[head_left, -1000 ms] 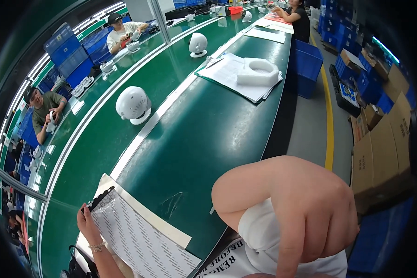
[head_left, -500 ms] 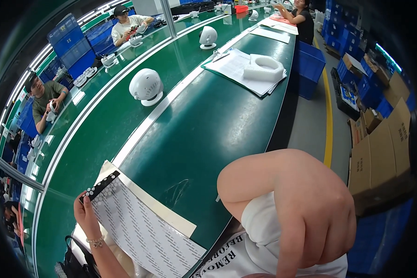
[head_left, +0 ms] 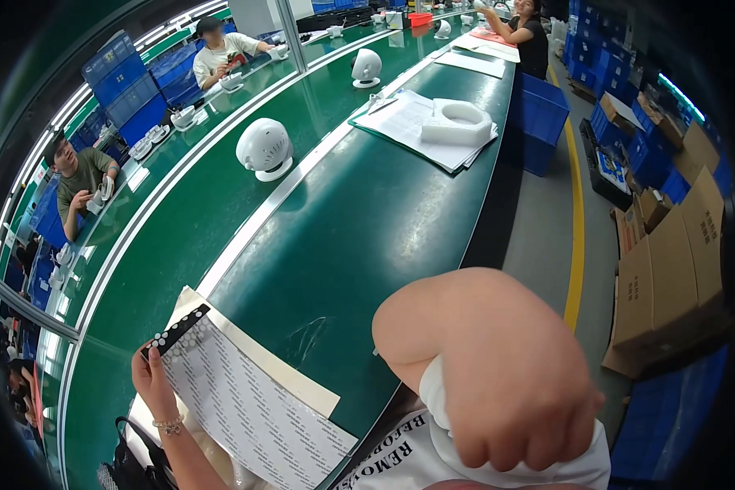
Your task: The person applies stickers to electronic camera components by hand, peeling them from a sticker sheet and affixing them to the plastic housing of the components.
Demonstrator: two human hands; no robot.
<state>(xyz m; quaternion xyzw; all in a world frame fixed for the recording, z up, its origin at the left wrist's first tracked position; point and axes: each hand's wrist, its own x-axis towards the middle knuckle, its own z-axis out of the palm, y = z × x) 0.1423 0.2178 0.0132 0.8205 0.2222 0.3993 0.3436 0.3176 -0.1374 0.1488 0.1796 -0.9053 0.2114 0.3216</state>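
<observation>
Nearest the camera, the right hand (head_left: 518, 380) shows bent fingers and hides part of the white garment (head_left: 584, 465); whether it grips anything cannot be told. A cream sheet (head_left: 290, 373) shows beneath the patterned white sheet (head_left: 253, 408). The left hand (head_left: 149, 376) pinches this patterned sheet by the black dotted strip (head_left: 175, 331) along its top, well apart from the right. Beyond, the green worktop (head_left: 367, 229) bears papers (head_left: 388, 118) and white foam (head_left: 457, 135), beside a belt (head_left: 188, 237) carrying white round-headed devices (head_left: 265, 147). Farther off are co-workers (head_left: 82, 175) and blue bins (head_left: 539, 122).
</observation>
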